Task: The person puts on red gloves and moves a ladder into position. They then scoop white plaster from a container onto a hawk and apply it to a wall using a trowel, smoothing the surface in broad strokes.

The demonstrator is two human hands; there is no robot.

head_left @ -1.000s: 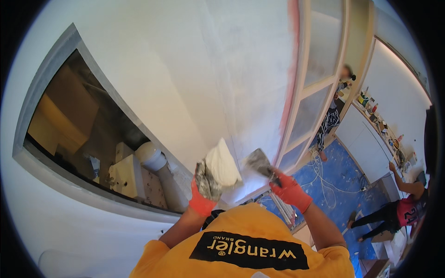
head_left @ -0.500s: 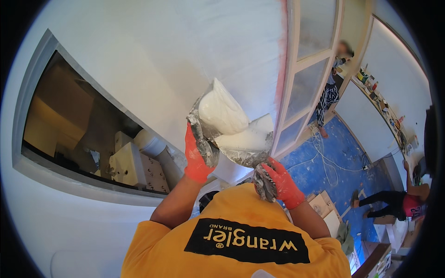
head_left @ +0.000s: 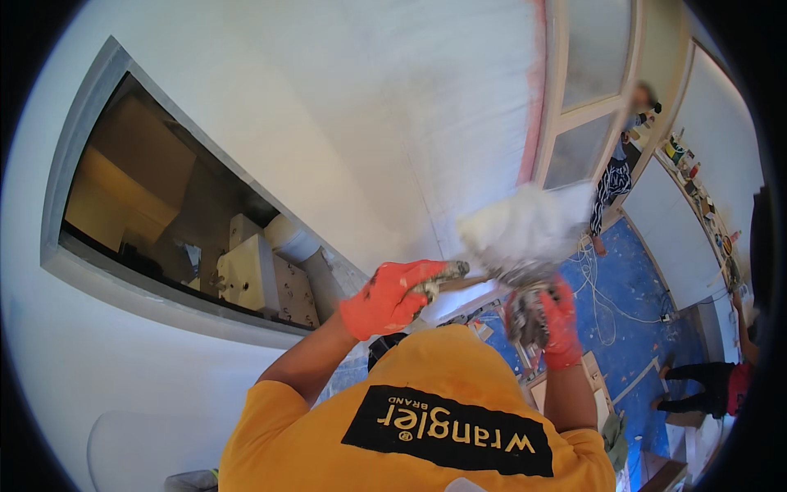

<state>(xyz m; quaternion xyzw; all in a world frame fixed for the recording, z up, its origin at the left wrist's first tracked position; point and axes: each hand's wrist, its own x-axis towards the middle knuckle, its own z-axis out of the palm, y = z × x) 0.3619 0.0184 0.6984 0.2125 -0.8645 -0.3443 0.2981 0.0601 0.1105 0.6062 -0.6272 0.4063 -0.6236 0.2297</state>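
The right hand (head_left: 559, 324), in a red glove, is wrapped around the grey-smeared handle of a scraper (head_left: 518, 272), held in the air near the lower end of the wall's pink edge (head_left: 531, 123). Its long axis runs away from the person, blade end foremost, under a blurred heap of white putty (head_left: 520, 225). The left hand (head_left: 389, 299) curls around a second scraper (head_left: 464, 284), seen nearly edge-on, pointing right toward the first; whether they touch cannot be told.
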